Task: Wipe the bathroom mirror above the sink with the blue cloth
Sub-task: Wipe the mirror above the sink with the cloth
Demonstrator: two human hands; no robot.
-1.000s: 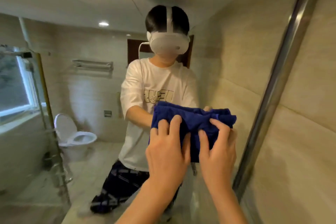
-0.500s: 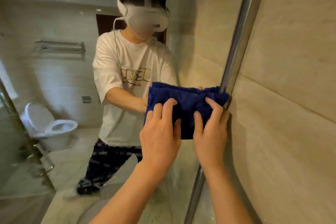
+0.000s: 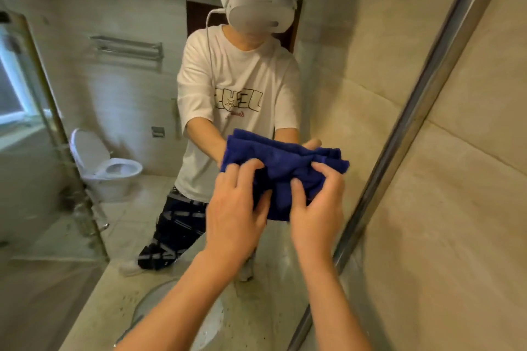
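Observation:
The blue cloth (image 3: 281,172) is bunched and folded against the bathroom mirror (image 3: 119,88), which fills the left and middle of the view. My left hand (image 3: 236,208) presses and pinches the cloth's lower left part. My right hand (image 3: 316,208) grips its right part, fingers curled into the fabric. The cloth sits a short way left of the mirror's metal edge strip (image 3: 422,100). The mirror reflects a person in a white T-shirt with a headset, arms reaching toward the cloth.
Beige wall tiles (image 3: 456,208) stand to the right of the mirror's edge. The speckled counter with the round sink basin (image 3: 159,305) lies below my arms. Reflected in the mirror are a toilet (image 3: 108,168), a towel rack (image 3: 128,48) and a glass shower door (image 3: 57,137).
Both hands slid the cloth right to the metal edge strip, then back left and lower on the mirror. The cloth is now more bunched and my fingers curl into it.

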